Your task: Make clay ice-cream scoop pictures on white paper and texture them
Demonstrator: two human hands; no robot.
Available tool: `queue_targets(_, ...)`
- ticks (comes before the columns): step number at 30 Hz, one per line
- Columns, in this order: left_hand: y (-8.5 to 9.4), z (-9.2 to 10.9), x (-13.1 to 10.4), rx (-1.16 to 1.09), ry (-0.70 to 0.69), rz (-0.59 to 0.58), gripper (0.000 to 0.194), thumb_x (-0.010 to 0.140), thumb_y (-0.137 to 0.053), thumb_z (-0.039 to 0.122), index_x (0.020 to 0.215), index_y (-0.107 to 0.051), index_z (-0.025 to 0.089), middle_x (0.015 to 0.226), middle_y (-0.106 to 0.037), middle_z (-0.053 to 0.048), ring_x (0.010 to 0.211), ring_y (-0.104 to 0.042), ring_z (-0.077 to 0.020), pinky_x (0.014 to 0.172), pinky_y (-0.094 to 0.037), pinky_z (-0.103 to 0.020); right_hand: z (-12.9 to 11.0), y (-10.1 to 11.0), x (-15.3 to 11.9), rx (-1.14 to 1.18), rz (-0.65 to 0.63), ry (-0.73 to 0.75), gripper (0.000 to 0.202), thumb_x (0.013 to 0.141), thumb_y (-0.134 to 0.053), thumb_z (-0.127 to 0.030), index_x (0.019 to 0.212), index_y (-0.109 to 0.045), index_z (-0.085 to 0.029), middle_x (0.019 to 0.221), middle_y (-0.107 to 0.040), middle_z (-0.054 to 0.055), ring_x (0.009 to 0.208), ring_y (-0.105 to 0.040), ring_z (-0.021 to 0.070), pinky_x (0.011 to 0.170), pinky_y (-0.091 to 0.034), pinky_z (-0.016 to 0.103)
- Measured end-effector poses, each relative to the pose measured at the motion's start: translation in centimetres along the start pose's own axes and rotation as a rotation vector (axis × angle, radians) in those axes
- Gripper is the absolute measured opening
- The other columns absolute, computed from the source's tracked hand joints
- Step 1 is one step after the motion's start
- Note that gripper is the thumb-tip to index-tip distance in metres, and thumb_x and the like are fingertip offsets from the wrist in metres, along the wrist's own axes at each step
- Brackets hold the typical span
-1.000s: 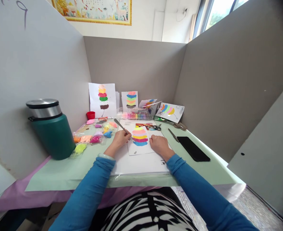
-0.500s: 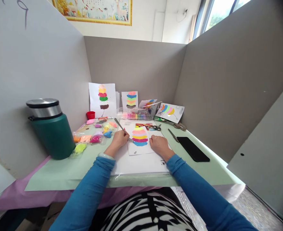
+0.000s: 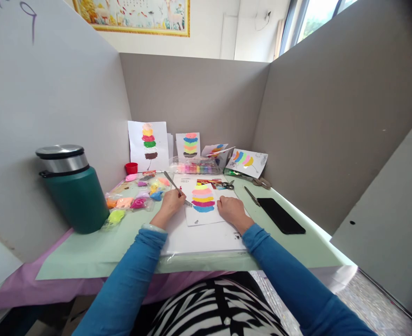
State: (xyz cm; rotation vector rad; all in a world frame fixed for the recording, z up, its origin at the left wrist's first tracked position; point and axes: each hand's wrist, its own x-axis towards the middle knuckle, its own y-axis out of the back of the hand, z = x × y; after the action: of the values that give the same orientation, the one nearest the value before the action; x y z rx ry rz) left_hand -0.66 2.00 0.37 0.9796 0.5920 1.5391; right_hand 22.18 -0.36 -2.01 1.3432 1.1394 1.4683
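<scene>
My left hand (image 3: 171, 204) is closed around a metal fork (image 3: 172, 183), whose tines point down to the right, at the left edge of the striped clay. Several wavy bands, from yellow at the top to blue at the bottom, cover a small white card (image 3: 199, 219). That card lies on a larger white sheet (image 3: 195, 242). Curled, with its knuckles up, my right hand (image 3: 231, 211) rests at the card's right edge; what its fingers hold, if anything, is hidden.
A green bottle (image 3: 74, 196) stands at the left, beside bagged clay pieces (image 3: 138, 203). Scissors (image 3: 228, 185) lie behind the card. To the right are a knife (image 3: 252, 196) and a black phone (image 3: 281, 216). Decorated cards (image 3: 148, 147) lean at the back near a red cup (image 3: 131, 168).
My left hand and the fork have shifted slightly left, away from the clay bands. My right hand stays at the card's right edge. The view has moved a little.
</scene>
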Motion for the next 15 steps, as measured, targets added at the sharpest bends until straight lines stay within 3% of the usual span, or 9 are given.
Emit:
queue_targets(5, -0.12, -0.02, 0.0, -0.02, -0.061, -0.017, 0.018, 0.081, -0.054, 0.019, 0.084, -0.071, 0.013, 0.066, -0.069, -0.005, 0.07, -0.064, -0.0177, 0.068, -0.042, -0.024, 0.06, -0.1, 0.05, -0.004, 0.008, -0.004, 0.037, 0.097, -0.029, -0.031, 0.103, -0.062, -0.014, 0.095, -0.071, 0.014, 0.092, -0.067, 0.024, 0.077, -0.044, 0.033)
queue_targets(9, -0.13, -0.08, 0.08, -0.016, -0.023, 0.027, 0.02, 0.082, -0.052, 0.018, 0.088, -0.071, 0.013, 0.068, -0.069, -0.005, 0.07, -0.064, -0.0171, 0.068, -0.042, -0.024, 0.14, -0.28, 0.1, -0.006, 0.021, 0.003, 0.037, 0.097, -0.029, -0.031, 0.101, -0.062, -0.015, 0.094, -0.071, 0.013, 0.091, -0.067, 0.0239, 0.076, -0.044, 0.033)
queue_targets(15, -0.08, -0.01, -0.05, -0.025, -0.02, -0.019, 0.019, 0.082, -0.053, 0.019, 0.087, -0.071, 0.013, 0.066, -0.069, -0.004, 0.068, -0.064, -0.0172, 0.066, -0.042, -0.024, 0.1, -0.23, 0.04, -0.005, 0.024, 0.001, 0.036, 0.097, -0.031, -0.031, 0.102, -0.062, -0.014, 0.094, -0.071, 0.013, 0.091, -0.067, 0.0238, 0.075, -0.044, 0.032)
